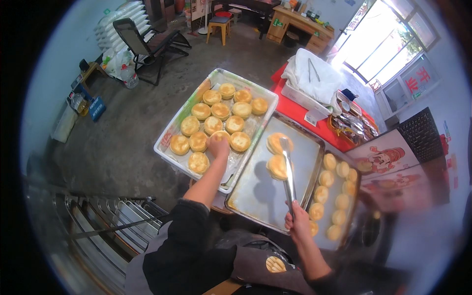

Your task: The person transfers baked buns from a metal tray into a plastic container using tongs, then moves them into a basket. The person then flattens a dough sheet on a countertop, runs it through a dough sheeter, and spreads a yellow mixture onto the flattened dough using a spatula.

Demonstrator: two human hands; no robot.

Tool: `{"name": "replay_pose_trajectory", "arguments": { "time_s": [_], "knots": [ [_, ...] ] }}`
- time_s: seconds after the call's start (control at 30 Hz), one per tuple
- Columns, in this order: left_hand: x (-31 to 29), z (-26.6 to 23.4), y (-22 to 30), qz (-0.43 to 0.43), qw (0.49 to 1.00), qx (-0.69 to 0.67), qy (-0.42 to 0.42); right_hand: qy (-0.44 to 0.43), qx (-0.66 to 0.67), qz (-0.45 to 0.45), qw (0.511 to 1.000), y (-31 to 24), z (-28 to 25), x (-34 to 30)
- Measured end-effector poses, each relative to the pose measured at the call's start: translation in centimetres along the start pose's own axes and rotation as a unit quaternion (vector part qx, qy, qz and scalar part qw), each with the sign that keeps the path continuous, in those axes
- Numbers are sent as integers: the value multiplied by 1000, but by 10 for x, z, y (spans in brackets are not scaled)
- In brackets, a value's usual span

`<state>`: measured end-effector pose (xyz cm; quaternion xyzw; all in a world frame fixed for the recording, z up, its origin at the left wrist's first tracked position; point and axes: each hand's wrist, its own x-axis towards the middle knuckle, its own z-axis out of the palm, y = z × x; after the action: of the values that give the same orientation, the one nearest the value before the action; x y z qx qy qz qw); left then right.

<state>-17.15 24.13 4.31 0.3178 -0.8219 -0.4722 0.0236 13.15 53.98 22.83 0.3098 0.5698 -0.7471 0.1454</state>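
Round, golden-topped flat buns [213, 125] fill much of a white plastic crate [164, 144] in front of me. Over the crate's near part, my left hand [218, 147] has its fingers curled at the edge of one bun [221, 134]; the fingertips are partly hidden. Metal tongs [288, 172] are gripped in my right hand [297, 220]. Their far end lies over two buns, a farther one [273, 142] and a nearer one [276, 167], above a metal baking tray [250, 196]. Whether the tongs pinch either bun I cannot tell.
A second baking tray [330, 206] with rows of paler buns stands at the right. Behind it, a red-covered table [282, 101] bears a cloth-covered white tub [307, 101] and a heap of packets [354, 123]. A metal rack [113, 221] stands near left, a reclining chair [140, 42] farther back.
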Motion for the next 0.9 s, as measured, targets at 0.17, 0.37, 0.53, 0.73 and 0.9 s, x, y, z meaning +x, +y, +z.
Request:
{"name": "replay_pose_trajectory", "arguments": {
  "time_s": [0.17, 0.37, 0.53, 0.73, 0.9],
  "knots": [
    [-54, -3, 10, -28, 985, -153, 72, 6, -10, 15, 1000, -22, 42, 46],
    [-63, -12, -1, -90, 947, -303, -47, 37, 76, 34, 996, -44, 157, 128],
    [-25, -7, -14, -203, 861, -438, -161, 159, 1, 57, 986, -30, 235, 159],
    [12, 23, 9, 160, 965, -144, -149, 164, 28, 86, 982, -17, 257, 146],
    [22, 41, 26, 101, 987, -23, -126, 134, 34, 99, 985, -11, 241, 125]
  ]
}}
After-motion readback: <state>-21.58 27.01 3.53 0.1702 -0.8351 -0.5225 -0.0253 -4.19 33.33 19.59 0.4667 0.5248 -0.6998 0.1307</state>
